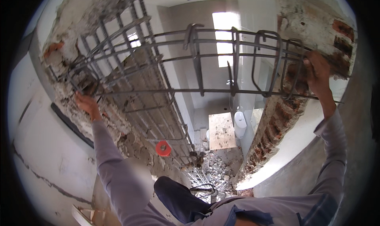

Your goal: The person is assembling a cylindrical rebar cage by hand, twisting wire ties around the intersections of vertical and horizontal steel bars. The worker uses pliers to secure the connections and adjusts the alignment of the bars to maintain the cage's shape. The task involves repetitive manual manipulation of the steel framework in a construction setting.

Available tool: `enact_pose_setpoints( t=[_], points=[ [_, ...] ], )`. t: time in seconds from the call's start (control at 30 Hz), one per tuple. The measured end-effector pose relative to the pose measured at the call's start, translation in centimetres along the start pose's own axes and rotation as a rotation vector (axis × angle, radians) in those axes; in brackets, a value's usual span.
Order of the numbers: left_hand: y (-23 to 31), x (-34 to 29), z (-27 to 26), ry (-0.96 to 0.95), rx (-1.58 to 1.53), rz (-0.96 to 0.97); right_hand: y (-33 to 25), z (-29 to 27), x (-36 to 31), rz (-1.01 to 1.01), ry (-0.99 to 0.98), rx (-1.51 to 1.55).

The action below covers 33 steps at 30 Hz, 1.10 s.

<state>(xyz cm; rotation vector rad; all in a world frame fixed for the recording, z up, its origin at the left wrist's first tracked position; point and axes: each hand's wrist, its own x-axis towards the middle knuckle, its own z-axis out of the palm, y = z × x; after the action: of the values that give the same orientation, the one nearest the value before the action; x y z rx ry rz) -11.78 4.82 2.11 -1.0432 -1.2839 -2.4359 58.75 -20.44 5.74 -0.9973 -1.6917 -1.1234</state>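
- Have both arms spread wide, in pale sleeves (pixel 109 158), with a cage (pixel 215 90) of steel bars stretched between the hands.
- See the cage crossing the upper part of the view from side to side, over the gap between two broken walls; cannot tell what bears its weight.
- Clamp the right hand (pixel 318 73) on the cage's right end, with fingers bent round the steel, in front of bare brick.
- Have the left hand (pixel 87 105) at the cage's lower left end, touching the steel; cannot tell whether the grip closes fully round it.
- Count four stirrups (pixel 234 64) looped about the long bars, along the middle and right stretch; find the rightmost just beside the right hand.
- Notice on the left a grid (pixel 165 76) of more bars, slanting down past the cage; cannot tell whether it touches the cage.
- Spot a red roll (pixel 163 153) with a hollow centre, against the lower part of the grid.
- Look down through the gap at rubble (pixel 217 166), a stained board (pixel 221 131) and, just right of it, a white toilet (pixel 240 125).
- Catch a bright window (pixel 225 40) beyond the cage.
- Bend one dark-trousered knee (pixel 176 194) near the lower edge.
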Motion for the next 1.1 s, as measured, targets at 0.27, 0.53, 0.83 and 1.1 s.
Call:
enact_pose_setpoints(
  t=[0.27, 0.53, 0.83, 1.1],
  points=[
    [0.3, -0.5, 0.3, -0.042, 0.211, 0.034, 2.9, -2.3, 3.4, 0.127, -0.390, 0.070],
    [-2.5, 0.4, 1.2, 0.041, 0.267, 0.160, 7.9, -2.4, -3.2, 0.058, -0.375, 0.037],
    [2.9, -1.2, 0.6, 0.103, -0.081, 0.152, 8.1, -1.3, 2.6, 0.411, -0.550, 0.309],
    [1.9, -1.1, 0.4, 0.016, 0.065, 0.253, 20.9, 2.7, 0.4, 0.242, -0.562, 0.278]
  ],
)
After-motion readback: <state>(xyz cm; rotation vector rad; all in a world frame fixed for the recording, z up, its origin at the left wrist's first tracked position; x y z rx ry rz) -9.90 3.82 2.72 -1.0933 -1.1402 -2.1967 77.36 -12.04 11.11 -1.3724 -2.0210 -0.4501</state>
